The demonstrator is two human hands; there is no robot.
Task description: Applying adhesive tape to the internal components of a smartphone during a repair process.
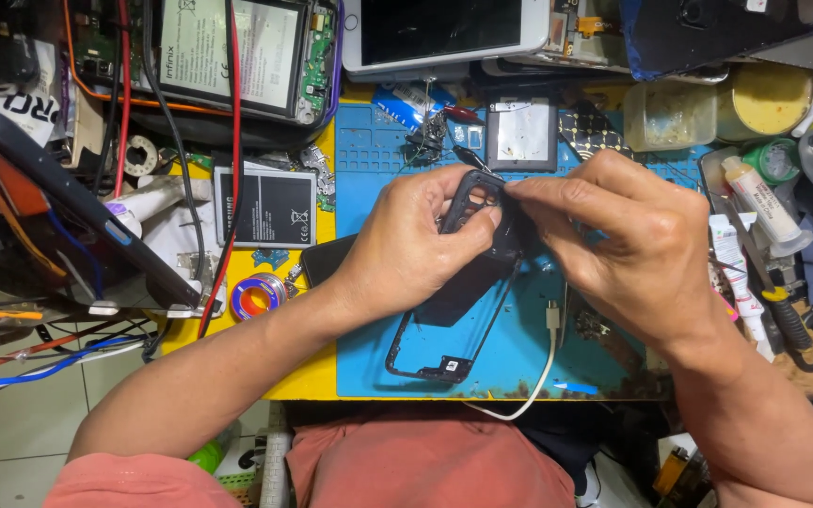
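Observation:
My left hand (416,240) and my right hand (618,240) both grip a black plastic phone frame piece (478,202), held just above a blue work mat (369,362). My left thumb and fingers wrap its lower left side. My right thumb and forefinger pinch its top edge. A second black phone frame (444,339), thin and rectangular, lies on the mat below my hands, with a dark phone body (326,256) partly hidden behind my left wrist.
A black phone battery (277,209) and a solder spool (258,297) lie on the yellow table to the left. An opened phone (228,56) and a white phone (444,33) sit at the back. Glue tubes (755,202), jars and tools crowd the right. A white cable (546,362) crosses the mat.

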